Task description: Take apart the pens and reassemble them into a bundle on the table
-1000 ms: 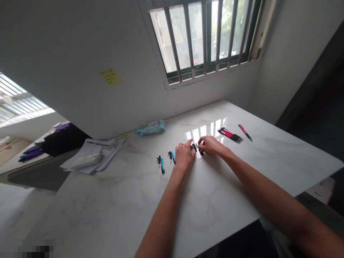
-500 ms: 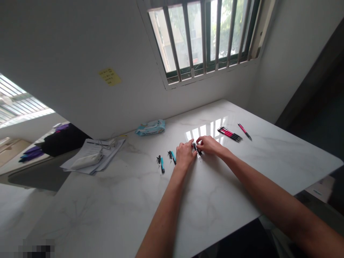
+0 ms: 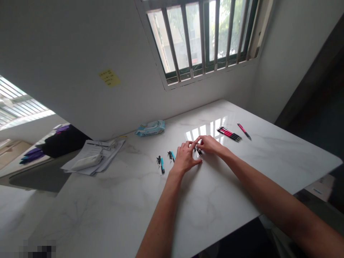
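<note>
Black and clear pen parts [image 3: 198, 151] lie on the white marbled table [image 3: 215, 200] between my hands, partly covered by them. My left hand [image 3: 185, 157] is open over their left side, thumb stretched toward me and index finger reaching to the right hand's fingertips. On their right, my right hand [image 3: 209, 144] has its fingers bent and closed together at the parts; what it pinches is hidden. Left of my left hand lie a blue pen barrel [image 3: 162, 165] with a black clip piece [image 3: 159, 159], and a second blue barrel [image 3: 173, 156] beside another black piece [image 3: 170, 154].
Several red-and-black pens [image 3: 229, 134] lie bunched at the right, with one more red pen [image 3: 244, 131] apart. A blue wipes pack [image 3: 150, 128] rests by the wall. Papers [image 3: 110, 157] with a white object [image 3: 87, 162] on top sit at the table's left.
My left thumb has swung away from the parts toward me, and its index finger now reaches toward my right fingertips. My right hand has hardly moved.
</note>
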`<state>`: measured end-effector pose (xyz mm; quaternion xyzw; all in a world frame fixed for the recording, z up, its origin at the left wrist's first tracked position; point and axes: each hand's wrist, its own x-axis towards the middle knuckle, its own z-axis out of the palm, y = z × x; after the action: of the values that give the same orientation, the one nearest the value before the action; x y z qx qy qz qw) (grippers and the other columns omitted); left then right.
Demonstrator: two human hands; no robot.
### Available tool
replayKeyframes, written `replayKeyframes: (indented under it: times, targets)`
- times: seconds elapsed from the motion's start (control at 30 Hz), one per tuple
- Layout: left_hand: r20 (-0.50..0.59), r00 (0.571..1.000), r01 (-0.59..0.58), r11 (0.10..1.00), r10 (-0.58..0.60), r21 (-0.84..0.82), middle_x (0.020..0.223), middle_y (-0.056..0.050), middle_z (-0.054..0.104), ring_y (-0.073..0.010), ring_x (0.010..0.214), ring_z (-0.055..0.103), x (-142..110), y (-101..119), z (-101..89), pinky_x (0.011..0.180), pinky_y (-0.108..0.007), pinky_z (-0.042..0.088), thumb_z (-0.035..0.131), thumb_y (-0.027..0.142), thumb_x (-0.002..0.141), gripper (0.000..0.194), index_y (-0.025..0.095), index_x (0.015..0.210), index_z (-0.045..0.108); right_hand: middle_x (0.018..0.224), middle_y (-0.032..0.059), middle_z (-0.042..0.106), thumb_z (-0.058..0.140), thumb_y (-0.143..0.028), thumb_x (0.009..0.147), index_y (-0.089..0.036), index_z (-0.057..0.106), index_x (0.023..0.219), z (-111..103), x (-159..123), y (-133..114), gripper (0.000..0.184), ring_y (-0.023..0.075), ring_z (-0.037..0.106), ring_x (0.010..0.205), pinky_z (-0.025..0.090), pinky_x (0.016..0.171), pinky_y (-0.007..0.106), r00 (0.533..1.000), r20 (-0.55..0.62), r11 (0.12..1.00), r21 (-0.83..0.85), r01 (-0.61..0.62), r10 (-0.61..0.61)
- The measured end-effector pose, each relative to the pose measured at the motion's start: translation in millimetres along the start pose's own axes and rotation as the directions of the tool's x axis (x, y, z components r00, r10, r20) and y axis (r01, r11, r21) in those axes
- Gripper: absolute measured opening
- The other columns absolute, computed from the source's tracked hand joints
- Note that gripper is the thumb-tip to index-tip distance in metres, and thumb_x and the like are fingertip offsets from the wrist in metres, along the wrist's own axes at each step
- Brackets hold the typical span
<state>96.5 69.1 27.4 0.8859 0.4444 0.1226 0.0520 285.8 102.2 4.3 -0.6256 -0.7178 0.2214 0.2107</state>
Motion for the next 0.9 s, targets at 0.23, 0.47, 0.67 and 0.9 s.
replayKeyframes:
  times: [0.23,0.47,0.67,0.9]
  targets:
    - [-0.044,0.999,0.03,0.999,-0.029,0.026,0.129,-0.006,0.061,-0.0283,0.115,0.055,2.6,-1.8,5.2,0.097,-0.039,0.043,0.082,0.038,0.081,0.088,0.038,0.158,0.04,0.094,0.0064,0.08,0.068,-0.03,0.092,-0.02,0.072,0.123,3.7,1.1,0.1,0.032,0.021,0.071,0.086,0.042,0.067,0.024,1.0,0.014,1.0,-0.008,0.001,-0.001]
    - [-0.111,0.992,0.052,0.995,-0.062,-0.089,0.134,-0.008,0.061,-0.0286,0.119,0.056,-4.3,7.2,-5.3,0.103,-0.042,0.043,0.075,0.039,0.089,0.072,0.032,0.155,0.046,0.116,0.0159,0.075,0.061,-0.026,0.096,-0.016,0.071,0.126,-27.5,7.5,40.2,0.033,0.027,0.07,0.103,0.049,0.086,0.032,0.942,-0.262,0.96,-0.123,-0.25,0.211]
    - [-0.323,0.942,0.011,0.967,-0.095,-0.253,0.115,-0.006,0.07,-0.0238,0.109,0.061,-54.4,13.2,-26.1,0.104,-0.039,0.045,0.058,0.023,0.097,0.03,0.027,0.125,0.069,0.127,0.0156,0.071,0.062,-0.018,0.094,-0.019,0.076,0.119,-37.4,8.3,66.4,0.029,0.0271,0.065,0.113,0.048,0.096,0.034,0.902,-0.338,0.917,-0.196,-0.347,0.269]
    - [-0.345,0.937,-0.074,0.929,-0.06,-0.364,0.094,-0.006,0.074,-0.0229,0.093,0.065,-102.4,22.4,-20.2,0.091,-0.038,0.051,0.056,0.022,0.096,0.021,0.025,0.1,0.076,0.116,0.0155,0.076,0.061,-0.007,0.09,-0.018,0.076,0.12,-33.6,5.9,67.4,0.035,0.0253,0.071,0.104,0.05,0.09,0.032,0.888,-0.33,0.916,-0.131,-0.379,0.32]
